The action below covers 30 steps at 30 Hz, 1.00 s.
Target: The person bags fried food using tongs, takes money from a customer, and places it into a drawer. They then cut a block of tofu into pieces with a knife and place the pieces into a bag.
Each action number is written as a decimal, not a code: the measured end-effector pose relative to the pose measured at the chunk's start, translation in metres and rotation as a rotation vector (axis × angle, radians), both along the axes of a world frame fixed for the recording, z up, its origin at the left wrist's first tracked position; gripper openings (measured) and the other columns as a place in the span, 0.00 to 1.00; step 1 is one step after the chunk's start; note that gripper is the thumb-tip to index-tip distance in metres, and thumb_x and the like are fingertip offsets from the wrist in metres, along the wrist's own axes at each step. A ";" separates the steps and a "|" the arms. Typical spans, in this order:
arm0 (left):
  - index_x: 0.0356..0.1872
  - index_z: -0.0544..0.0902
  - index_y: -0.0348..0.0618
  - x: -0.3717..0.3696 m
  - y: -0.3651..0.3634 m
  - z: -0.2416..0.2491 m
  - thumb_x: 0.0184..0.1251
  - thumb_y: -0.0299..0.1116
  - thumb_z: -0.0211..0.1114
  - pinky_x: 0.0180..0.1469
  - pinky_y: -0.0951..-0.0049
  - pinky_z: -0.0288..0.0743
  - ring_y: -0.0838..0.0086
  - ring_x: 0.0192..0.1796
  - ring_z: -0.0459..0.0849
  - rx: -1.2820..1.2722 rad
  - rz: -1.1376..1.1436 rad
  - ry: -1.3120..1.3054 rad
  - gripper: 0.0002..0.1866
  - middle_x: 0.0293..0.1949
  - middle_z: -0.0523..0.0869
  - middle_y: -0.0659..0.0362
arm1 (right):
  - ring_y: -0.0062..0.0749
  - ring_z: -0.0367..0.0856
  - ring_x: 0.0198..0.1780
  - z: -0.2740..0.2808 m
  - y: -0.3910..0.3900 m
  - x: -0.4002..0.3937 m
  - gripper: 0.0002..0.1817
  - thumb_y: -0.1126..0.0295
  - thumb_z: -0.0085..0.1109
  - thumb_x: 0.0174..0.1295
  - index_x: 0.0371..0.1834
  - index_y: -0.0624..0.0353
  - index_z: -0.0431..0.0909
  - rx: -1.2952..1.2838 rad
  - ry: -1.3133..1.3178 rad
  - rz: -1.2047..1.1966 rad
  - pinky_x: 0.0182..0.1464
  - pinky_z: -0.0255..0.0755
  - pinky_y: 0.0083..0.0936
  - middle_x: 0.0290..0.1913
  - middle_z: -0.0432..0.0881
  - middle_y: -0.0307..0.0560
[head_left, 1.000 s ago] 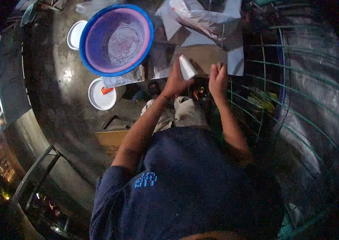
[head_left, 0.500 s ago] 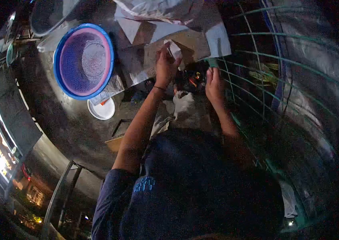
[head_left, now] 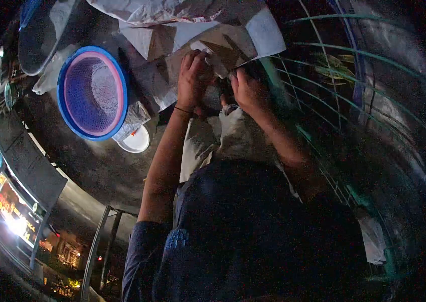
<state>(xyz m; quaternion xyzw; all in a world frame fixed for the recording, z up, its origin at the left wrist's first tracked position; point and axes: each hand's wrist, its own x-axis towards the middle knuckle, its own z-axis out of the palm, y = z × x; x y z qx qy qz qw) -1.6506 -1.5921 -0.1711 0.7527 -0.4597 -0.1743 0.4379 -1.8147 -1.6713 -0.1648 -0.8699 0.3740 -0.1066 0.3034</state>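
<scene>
My left hand (head_left: 191,78) is closed around a small white piece (head_left: 201,46), whose kind I cannot make out; part of it shows above the fingers. Close by on the right, my right hand (head_left: 249,91) has its fingers curled together, and whatever they grip is hidden in the dark. A narrow gap separates the two hands. Both are at the near edge of a brown cardboard sheet (head_left: 170,75), above my lap.
A blue-rimmed basin holding a pink perforated basket (head_left: 122,95) stands at left, with a white plate (head_left: 136,141) just below. A white sack (head_left: 157,11) lies at the top. Green metal bars (head_left: 346,50) run along the right. A lit sign (head_left: 14,211) glows far left.
My right hand has moved up and left, close to my left hand. The left hand has shifted slightly left, its fingers covering more of the white piece. The view has turned a little.
</scene>
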 end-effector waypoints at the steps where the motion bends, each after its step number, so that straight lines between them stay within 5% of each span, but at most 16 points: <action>1: 0.53 0.77 0.40 0.001 0.000 -0.002 0.47 0.24 0.71 0.56 0.58 0.71 0.52 0.54 0.75 0.006 -0.008 0.005 0.27 0.52 0.76 0.51 | 0.58 0.79 0.25 -0.001 0.000 0.000 0.12 0.62 0.51 0.70 0.43 0.61 0.70 0.035 -0.032 0.000 0.23 0.68 0.47 0.23 0.78 0.60; 10: 0.54 0.77 0.40 0.005 -0.001 -0.017 0.50 0.24 0.70 0.57 0.61 0.72 0.52 0.56 0.76 -0.011 -0.010 0.127 0.25 0.53 0.77 0.50 | 0.57 0.79 0.23 -0.011 0.003 -0.001 0.12 0.62 0.54 0.68 0.36 0.59 0.68 -0.071 -0.101 -0.023 0.22 0.69 0.46 0.20 0.75 0.58; 12: 0.53 0.77 0.40 0.007 -0.003 -0.005 0.50 0.24 0.71 0.57 0.61 0.72 0.52 0.56 0.76 0.060 -0.053 -0.096 0.25 0.53 0.78 0.50 | 0.57 0.79 0.23 -0.010 0.006 -0.001 0.12 0.62 0.54 0.68 0.36 0.58 0.69 -0.110 -0.148 -0.021 0.22 0.69 0.46 0.20 0.75 0.57; 30: 0.50 0.78 0.43 0.008 -0.002 -0.021 0.45 0.23 0.73 0.55 0.60 0.73 0.53 0.54 0.77 -0.030 -0.054 -0.133 0.26 0.50 0.78 0.50 | 0.55 0.81 0.24 -0.035 0.001 0.023 0.11 0.65 0.53 0.68 0.41 0.63 0.70 -0.066 -0.186 -0.028 0.25 0.70 0.46 0.21 0.77 0.58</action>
